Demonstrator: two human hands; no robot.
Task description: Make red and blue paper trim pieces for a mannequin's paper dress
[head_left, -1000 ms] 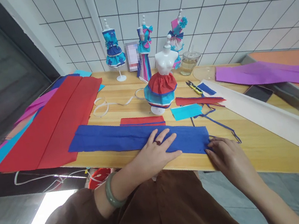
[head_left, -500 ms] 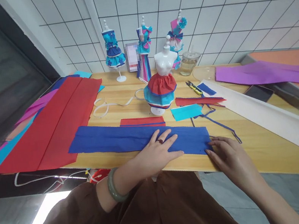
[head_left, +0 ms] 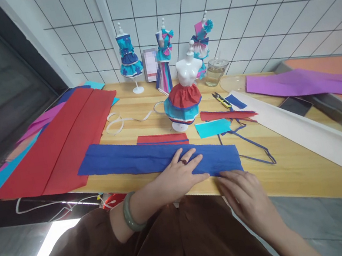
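Observation:
A long strip of blue fabric [head_left: 123,159] lies along the front of the wooden table, faintly creased lengthwise. My left hand [head_left: 182,174] rests flat on it right of the middle, fingers spread, pressing it down. At the strip's near edge, close to its right end, my right hand [head_left: 246,192] has its fingers together and bent over the fabric edge; its thumb is partly hidden. Just behind the strip lie a narrow red piece with a blue line [head_left: 162,139] and a small turquoise piece [head_left: 213,128]. Beyond them stands a white mini dress form [head_left: 188,72] in a red, blue and turquoise ruffled skirt.
Wide red fabric [head_left: 69,132] covers other coloured sheets at left. Thread snips [head_left: 221,100], a red strip [head_left: 226,114], a thin blue cord [head_left: 256,144] and a white board [head_left: 312,138] lie right. Three dressed forms [head_left: 130,58] and a glass cup [head_left: 216,71] stand behind.
My right hand has moved left along the strip's near edge from its right corner. The near right edge now looks turned up slightly. My left hand has stayed in place.

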